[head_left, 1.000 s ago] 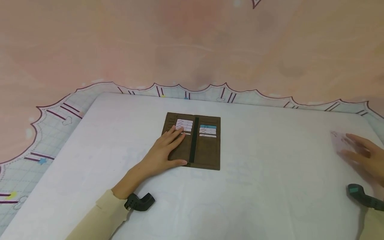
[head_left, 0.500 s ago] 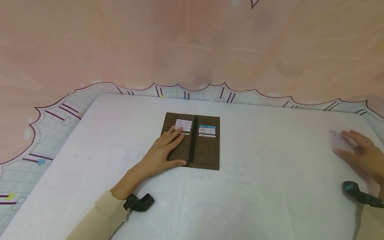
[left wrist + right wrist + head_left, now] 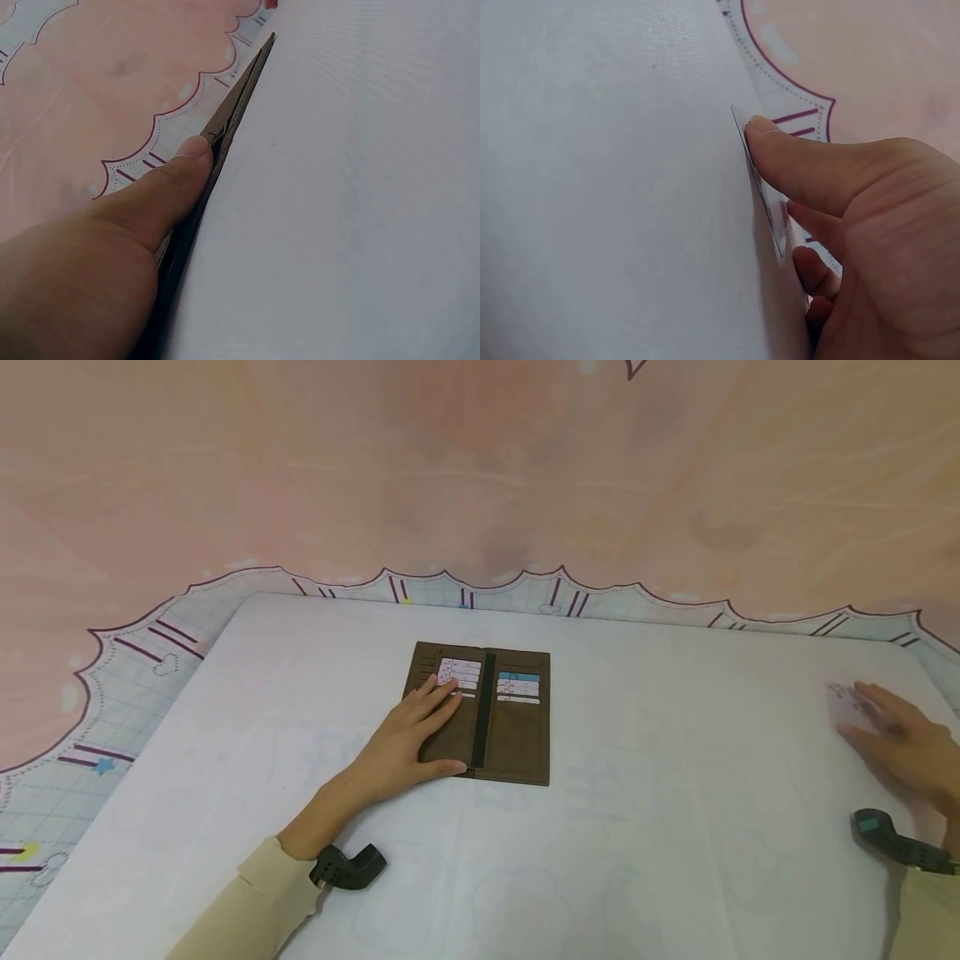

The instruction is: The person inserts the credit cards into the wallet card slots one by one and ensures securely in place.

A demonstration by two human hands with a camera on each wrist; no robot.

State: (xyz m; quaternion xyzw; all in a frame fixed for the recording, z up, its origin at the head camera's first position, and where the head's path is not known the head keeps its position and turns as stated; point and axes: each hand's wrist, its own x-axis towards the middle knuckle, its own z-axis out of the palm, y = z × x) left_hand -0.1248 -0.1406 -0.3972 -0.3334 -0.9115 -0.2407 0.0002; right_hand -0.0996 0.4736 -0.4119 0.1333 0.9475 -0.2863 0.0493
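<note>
An open brown card wallet [image 3: 517, 739] lies on the white table in the head view, a dark strip along its fold and several white and blue-topped cards [image 3: 519, 687] in its slots. My left hand [image 3: 408, 739] rests on its left half with spread fingers. In the left wrist view, the left thumb [image 3: 196, 148] lies on the wallet's near edge. Far to the right, my right hand [image 3: 911, 747] pinches a pale card [image 3: 843, 706] with small dark marks. The right wrist view shows that card [image 3: 769, 214] tilted, one edge raised off the table; its far side is partly hidden.
The white table surface [image 3: 675, 793] spreads between the hands. Beyond its edge hangs or lies a peach-coloured cloth [image 3: 480, 468] with a scalloped, striped border. A black camera mount sits on each wrist, the left one [image 3: 348, 867] near the tabletop.
My right hand has shifted slightly left on the right side, the thumb coming further over the card. The left hand and the wallet have stayed in place.
</note>
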